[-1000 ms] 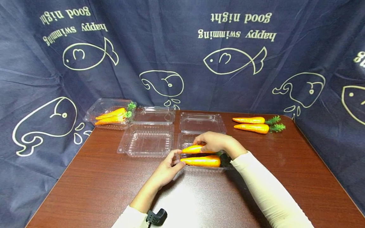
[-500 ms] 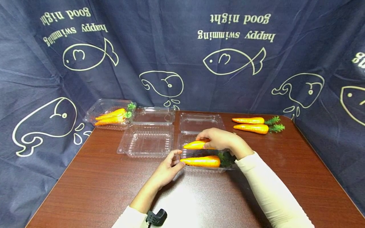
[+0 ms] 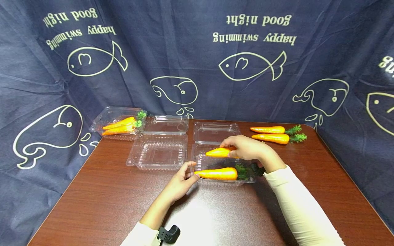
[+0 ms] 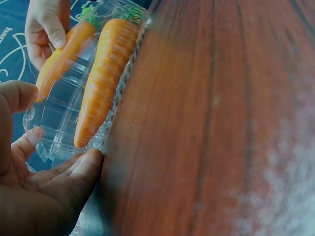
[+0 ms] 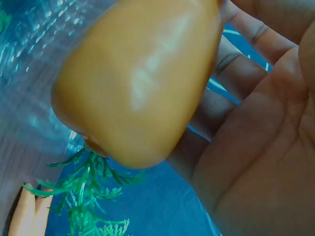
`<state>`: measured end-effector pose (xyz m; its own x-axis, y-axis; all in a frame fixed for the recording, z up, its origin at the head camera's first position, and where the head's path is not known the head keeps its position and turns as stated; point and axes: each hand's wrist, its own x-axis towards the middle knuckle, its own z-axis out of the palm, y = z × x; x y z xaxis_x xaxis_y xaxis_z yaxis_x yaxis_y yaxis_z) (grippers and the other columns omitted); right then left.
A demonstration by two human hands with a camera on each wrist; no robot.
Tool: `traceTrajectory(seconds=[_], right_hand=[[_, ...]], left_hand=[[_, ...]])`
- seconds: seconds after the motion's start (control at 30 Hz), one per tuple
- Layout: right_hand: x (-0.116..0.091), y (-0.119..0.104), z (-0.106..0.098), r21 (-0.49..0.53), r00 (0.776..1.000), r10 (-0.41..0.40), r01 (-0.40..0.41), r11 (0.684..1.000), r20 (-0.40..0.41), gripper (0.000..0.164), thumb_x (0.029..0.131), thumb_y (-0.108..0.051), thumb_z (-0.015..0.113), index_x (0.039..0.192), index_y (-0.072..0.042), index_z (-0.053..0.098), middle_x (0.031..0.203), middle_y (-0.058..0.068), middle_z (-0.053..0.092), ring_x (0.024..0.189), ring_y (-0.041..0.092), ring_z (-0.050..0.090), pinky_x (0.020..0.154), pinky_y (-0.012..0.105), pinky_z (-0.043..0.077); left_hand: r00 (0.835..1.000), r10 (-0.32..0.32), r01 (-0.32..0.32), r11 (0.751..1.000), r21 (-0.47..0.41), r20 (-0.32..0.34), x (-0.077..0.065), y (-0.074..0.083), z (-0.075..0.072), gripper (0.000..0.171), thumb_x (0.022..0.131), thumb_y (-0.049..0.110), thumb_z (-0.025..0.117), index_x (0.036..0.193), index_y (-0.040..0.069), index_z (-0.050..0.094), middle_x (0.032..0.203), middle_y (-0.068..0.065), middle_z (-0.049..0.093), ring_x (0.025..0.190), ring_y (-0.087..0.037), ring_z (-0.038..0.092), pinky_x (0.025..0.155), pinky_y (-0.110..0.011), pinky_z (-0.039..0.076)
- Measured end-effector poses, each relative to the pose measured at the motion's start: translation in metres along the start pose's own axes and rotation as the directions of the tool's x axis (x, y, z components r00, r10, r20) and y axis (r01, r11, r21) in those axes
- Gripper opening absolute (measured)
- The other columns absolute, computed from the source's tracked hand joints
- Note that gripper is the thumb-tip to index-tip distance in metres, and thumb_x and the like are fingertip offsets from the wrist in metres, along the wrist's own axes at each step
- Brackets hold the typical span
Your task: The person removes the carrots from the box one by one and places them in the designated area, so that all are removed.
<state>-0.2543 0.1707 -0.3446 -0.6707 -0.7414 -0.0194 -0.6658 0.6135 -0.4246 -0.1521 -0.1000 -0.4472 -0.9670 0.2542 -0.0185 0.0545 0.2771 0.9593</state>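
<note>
My right hand [image 3: 247,147] grips an orange carrot [image 3: 217,152] above the clear plastic container [image 3: 226,182]. In the right wrist view its thick end and green leafy top [image 5: 91,196] show beside the palm. A second carrot [image 3: 218,174] lies along the near side inside that container, leaves toward the right. My left hand [image 3: 181,182] holds the container's left end, near the lying carrot's tip. In the left wrist view, the thumb [image 4: 88,164] is on the near corner and the other fingers are along the end wall.
Another clear container [image 3: 160,153] stands open just left, its lid [image 3: 167,124] folded back. At the far left, a clear box [image 3: 104,112] holds several carrots. Two carrots [image 3: 271,138] lie at the back right of the brown table [image 3: 101,198]. A blue printed curtain [image 3: 197,51] hangs behind.
My right hand has raised the carrot from beside the other one and shifted it back and to the right. The left hand has stayed at the container's end.
</note>
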Motion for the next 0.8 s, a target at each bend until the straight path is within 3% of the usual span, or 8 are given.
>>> traceTrajectory(seconds=[0.43, 0.8], right_hand=[[-0.028, 0.019, -0.006, 0.012, 0.997, 0.042, -0.041, 0.999, -0.072, 0.029, 0.088, 0.0, 0.069, 0.115, -0.006, 0.069, 0.107, 0.002, 0.066, 0.096, 0.02, 0.059, 0.087, 0.044, 0.047], [-0.047, 0.032, -0.009, 0.018, 0.993, 0.051, -0.049, 0.999, -0.111, 0.029, 0.085, 0.004, 0.069, 0.112, -0.005, 0.07, 0.099, -0.002, 0.065, 0.088, 0.017, 0.056, 0.082, 0.041, 0.046]], left_hand=[[1.0, -0.005, 0.005, 1.0, 0.0, 0.002, 0.002, -0.001, 0.001, 0.048, 0.096, 0.025, 0.064, 0.139, 0.013, 0.048, 0.109, -0.007, 0.062, 0.092, -0.016, 0.057, 0.071, -0.032, 0.046], [1.0, -0.005, 0.005, 1.0, -0.012, -0.002, 0.0, 0.002, 0.001, 0.048, 0.096, 0.025, 0.064, 0.14, 0.015, 0.047, 0.127, -0.012, 0.057, 0.11, -0.022, 0.058, 0.082, -0.036, 0.048]])
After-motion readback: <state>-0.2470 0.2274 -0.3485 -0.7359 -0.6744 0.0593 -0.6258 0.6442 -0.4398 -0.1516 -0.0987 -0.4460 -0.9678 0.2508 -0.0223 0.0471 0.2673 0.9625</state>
